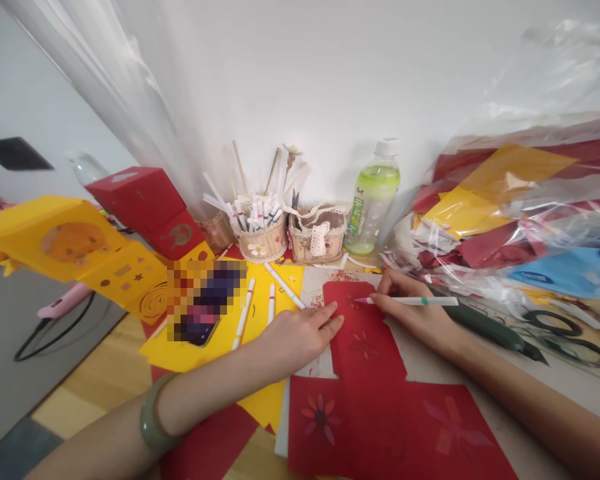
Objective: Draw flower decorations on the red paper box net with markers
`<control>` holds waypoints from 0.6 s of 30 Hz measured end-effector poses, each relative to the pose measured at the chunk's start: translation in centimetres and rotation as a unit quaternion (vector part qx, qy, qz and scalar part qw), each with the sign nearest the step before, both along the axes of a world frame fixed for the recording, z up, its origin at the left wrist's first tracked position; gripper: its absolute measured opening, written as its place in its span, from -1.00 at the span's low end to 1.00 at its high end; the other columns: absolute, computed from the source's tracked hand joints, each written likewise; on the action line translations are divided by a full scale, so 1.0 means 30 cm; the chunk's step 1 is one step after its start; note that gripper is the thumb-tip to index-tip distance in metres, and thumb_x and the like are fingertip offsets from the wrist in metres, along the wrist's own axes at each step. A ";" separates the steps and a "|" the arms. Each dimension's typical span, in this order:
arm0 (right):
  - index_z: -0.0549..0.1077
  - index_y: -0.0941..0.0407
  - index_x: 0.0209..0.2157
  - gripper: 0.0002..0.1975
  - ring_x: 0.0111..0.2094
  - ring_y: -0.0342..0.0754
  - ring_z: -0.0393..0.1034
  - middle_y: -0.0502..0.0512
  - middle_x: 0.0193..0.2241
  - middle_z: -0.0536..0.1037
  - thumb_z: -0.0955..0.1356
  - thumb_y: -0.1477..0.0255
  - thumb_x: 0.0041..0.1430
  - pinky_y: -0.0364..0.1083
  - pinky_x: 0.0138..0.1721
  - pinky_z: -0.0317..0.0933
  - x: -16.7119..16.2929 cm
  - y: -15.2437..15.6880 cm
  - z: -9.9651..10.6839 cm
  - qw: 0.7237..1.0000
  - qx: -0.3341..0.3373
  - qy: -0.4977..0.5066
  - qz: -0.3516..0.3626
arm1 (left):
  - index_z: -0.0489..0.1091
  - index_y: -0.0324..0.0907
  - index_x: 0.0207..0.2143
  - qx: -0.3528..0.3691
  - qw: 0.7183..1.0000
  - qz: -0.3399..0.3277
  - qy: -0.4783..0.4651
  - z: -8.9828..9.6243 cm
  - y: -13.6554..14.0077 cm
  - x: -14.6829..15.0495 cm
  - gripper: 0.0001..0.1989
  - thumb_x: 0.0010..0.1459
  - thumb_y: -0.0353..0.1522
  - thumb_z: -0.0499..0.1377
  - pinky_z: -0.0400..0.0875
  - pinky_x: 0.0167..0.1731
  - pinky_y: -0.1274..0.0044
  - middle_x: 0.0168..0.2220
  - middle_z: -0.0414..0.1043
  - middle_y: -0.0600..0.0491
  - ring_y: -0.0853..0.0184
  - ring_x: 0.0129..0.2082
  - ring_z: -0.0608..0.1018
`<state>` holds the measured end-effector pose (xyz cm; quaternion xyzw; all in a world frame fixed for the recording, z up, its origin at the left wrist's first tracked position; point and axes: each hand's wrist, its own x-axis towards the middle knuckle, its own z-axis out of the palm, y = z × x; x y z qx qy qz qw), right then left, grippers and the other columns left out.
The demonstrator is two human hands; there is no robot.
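Note:
A red paper cutout (375,407) with several drawn flowers lies in front of me. My right hand (413,310) pinches a white marker pen (405,301), and its pinkish tip meets the upper part of the red paper. Fingers extended, my left hand (300,337) rests flat at the paper's left edge, touching it. A green bangle is on the left wrist. Left of that hand lie several capped white markers (244,313) on yellow paper (260,310), beside a phone (205,313) that is partly blurred out.
Behind stand a basket of markers (263,243), another small basket (316,245) and a green drink bottle (373,207). At right are a dark green cutter-like tool (485,327), scissors (575,340) and a plastic bag of paper (505,200). Folded yellow (70,233) and red card pieces (150,207) stand left.

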<state>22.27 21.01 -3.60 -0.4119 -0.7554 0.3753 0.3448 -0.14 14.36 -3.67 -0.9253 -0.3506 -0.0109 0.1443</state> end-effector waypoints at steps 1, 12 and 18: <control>0.21 0.09 -0.56 -0.79 -0.54 -0.15 0.14 -0.07 -0.60 0.28 0.29 0.38 0.10 -0.15 -0.52 0.02 0.000 0.000 0.000 1.000 0.003 -0.002 0.001 | 0.27 -0.32 0.03 0.002 1.000 0.001 0.000 0.001 0.000 0.000 -0.64 0.15 -0.48 0.12 0.51 -0.28 0.45 0.08 0.28 -0.20 0.21 -0.12 0.52; 0.22 0.09 -0.56 -0.80 -0.55 -0.16 0.13 -0.08 -0.61 0.28 0.30 0.41 0.09 -0.15 -0.53 0.01 0.000 0.007 -0.005 1.000 0.004 0.001 0.001 | 0.25 -0.30 0.04 -0.009 1.000 0.013 0.008 0.007 -0.004 0.000 -0.64 0.16 -0.48 0.10 0.50 -0.31 0.47 0.11 0.24 -0.18 0.22 -0.09 0.50; 0.21 0.09 -0.56 -0.80 -0.55 -0.16 0.12 -0.09 -0.61 0.28 0.29 0.43 0.10 -0.15 -0.53 0.00 0.001 0.010 -0.010 1.000 -0.002 0.005 0.005 | 0.26 -0.30 0.03 -0.012 1.000 0.015 0.010 0.018 -0.007 0.001 -0.64 0.16 -0.48 0.11 0.50 -0.29 0.48 0.11 0.24 -0.17 0.23 -0.09 0.50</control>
